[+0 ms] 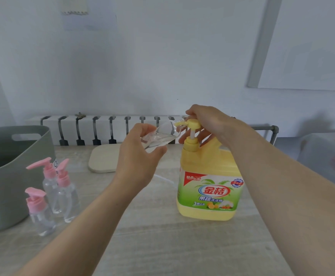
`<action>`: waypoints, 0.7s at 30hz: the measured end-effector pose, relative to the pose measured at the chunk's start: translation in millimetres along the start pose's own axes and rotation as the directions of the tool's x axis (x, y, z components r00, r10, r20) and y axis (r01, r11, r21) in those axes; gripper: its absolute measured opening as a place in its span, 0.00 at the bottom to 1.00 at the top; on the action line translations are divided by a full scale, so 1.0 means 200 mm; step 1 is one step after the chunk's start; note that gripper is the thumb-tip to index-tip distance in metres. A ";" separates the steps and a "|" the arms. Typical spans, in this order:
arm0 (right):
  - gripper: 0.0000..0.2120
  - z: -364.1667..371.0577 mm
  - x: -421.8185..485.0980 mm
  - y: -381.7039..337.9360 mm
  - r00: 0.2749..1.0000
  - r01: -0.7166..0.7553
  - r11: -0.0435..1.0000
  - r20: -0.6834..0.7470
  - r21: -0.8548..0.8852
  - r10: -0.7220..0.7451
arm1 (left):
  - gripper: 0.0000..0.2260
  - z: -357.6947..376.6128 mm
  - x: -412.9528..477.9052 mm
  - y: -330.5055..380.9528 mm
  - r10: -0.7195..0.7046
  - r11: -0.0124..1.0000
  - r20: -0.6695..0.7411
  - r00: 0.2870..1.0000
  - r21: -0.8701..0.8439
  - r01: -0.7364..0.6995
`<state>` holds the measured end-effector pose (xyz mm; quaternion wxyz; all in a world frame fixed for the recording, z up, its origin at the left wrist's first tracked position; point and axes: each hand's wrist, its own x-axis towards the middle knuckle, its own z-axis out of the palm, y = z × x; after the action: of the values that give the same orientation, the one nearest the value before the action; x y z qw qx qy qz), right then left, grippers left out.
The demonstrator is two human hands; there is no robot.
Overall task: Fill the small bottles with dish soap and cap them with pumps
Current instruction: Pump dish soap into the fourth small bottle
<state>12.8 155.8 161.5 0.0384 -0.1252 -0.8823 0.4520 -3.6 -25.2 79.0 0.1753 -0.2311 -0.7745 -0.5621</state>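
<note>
A big yellow dish soap jug (pixel 210 188) stands on the table right of centre, its yellow pump head (pixel 192 123) raised. My right hand (pixel 204 120) rests on top of that pump head, fingers curled over it. My left hand (pixel 140 156) grips a small clear bottle (pixel 162 134), tilted, with its open neck at the pump's spout. The held bottle has no cap. Three small clear bottles with pink pumps (pixel 53 188) stand together at the left.
A grey plastic basket (pixel 9 166) stands at the far left beside the capped bottles. A pale wooden board (pixel 105 158) lies behind my left hand. A white radiator (pixel 107 128) runs along the wall behind the table (pixel 162 236).
</note>
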 end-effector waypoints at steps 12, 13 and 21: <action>0.16 0.05 0.04 -0.01 0.997 -0.016 0.978 -0.076 -0.209 0.000 | 0.17 -0.01 -0.01 -0.02 -0.012 1.000 -0.022 1.000 -0.022 0.011; 0.17 0.05 0.04 -0.01 0.997 -0.021 0.972 -0.077 -0.235 0.002 | 0.17 -0.01 -0.01 -0.02 -0.017 1.000 -0.023 1.000 -0.022 0.017; 0.34 0.04 0.04 0.00 0.996 -0.052 0.937 -0.085 -0.345 0.024 | 0.18 -0.01 -0.01 -0.02 -0.037 0.999 -0.025 0.999 -0.028 0.036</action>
<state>3.1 150.5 156.4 0.0419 -0.1650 -0.9433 0.2850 -3.7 -28.1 75.4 0.1718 -0.2121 -0.7683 -0.5790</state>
